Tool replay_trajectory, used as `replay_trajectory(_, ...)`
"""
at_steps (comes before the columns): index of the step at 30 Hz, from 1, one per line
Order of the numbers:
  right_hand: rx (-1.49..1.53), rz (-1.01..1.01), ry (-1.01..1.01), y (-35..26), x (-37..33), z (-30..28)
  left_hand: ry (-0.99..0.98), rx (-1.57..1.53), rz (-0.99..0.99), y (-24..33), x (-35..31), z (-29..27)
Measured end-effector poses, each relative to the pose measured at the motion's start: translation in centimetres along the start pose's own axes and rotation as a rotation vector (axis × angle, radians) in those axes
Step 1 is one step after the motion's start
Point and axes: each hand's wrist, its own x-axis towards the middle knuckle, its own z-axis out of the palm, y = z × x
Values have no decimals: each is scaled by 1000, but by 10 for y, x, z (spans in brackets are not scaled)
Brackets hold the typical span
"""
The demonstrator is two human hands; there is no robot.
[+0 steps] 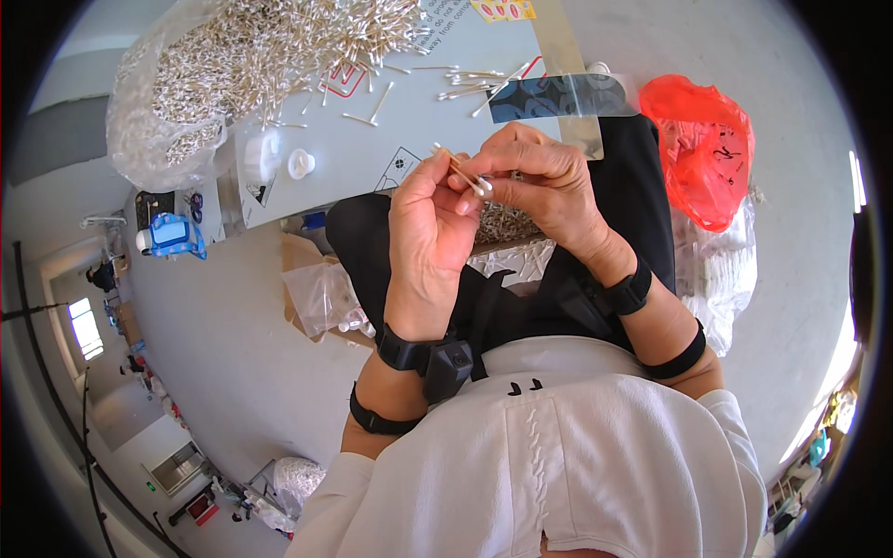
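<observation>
Over my lap, in front of the near table edge, my two hands meet around a few cotton swabs [467, 175] with wooden sticks and white tips. My left hand [423, 223] pinches the sticks between thumb and fingers, palm turned partly up. From the other side, my right hand [553, 186] has thumb and forefinger closed at the near white tips. The exact number of swabs is hidden by my fingers. Below my hands, between my knees, lies a mass of more swabs [505, 224], partly covered by my hands.
A large heap of swabs [270, 56] spills from a clear plastic bag [130, 139] across the grey table [419, 121]. Loose swabs [474, 82] and a small white cap [300, 164] lie nearer. A red plastic bag [702, 139] hangs at right; a cardboard box [298, 256] stands below left.
</observation>
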Motion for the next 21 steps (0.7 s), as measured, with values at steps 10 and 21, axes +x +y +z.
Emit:
replay_trajectory(10, 14, 138, 93, -3, -7, 8, 87, 103, 194, -12, 5, -4)
replay_trajectory(21, -15, 367, 185, 14, -3, -9, -33, 564, 668, -31, 11, -1)
